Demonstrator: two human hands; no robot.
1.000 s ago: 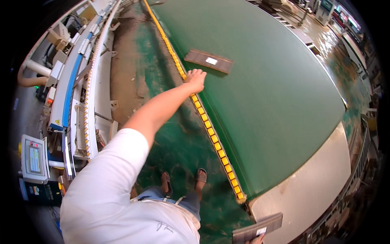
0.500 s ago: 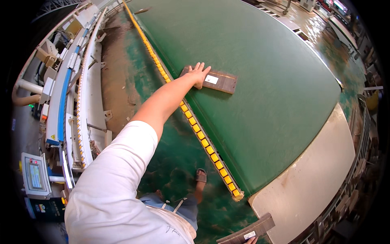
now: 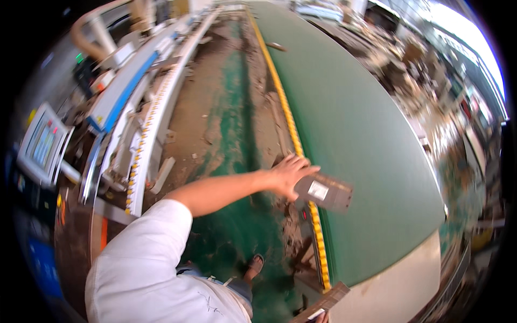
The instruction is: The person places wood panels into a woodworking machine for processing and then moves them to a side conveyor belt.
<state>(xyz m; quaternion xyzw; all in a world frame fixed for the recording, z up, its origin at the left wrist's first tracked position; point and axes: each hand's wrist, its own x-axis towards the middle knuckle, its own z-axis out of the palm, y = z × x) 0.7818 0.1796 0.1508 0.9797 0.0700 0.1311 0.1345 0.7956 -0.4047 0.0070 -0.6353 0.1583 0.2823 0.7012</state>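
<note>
My left hand [image 3: 291, 175] reaches out over the near edge of a green belt [image 3: 355, 134]. Its fingers and thumb span a flat brown board [image 3: 338, 195] bearing a white label, one end of which lies under the palm. The board crosses the strip of yellow blocks [image 3: 320, 239] along the belt's edge. At the bottom of the view, my right hand [image 3: 322, 318] shows only by its fingertips, which close on a second brown board [image 3: 329, 300], also with a white label. That board is tilted and partly cut off by the frame.
On the left runs a long machine with a blue rail [image 3: 126, 91] and a control panel [image 3: 46, 141]. A pale plate [image 3: 398, 280] adjoins the belt's near end. A small brown piece [image 3: 276, 47] lies far along the belt. Dusty green floor [image 3: 226, 231] separates the machine and belt.
The view has swung toward the left and ahead. My left hand, earlier flat on the board, now grasps it, and the board has shifted left over the yellow strip. The right-hand board stays low.
</note>
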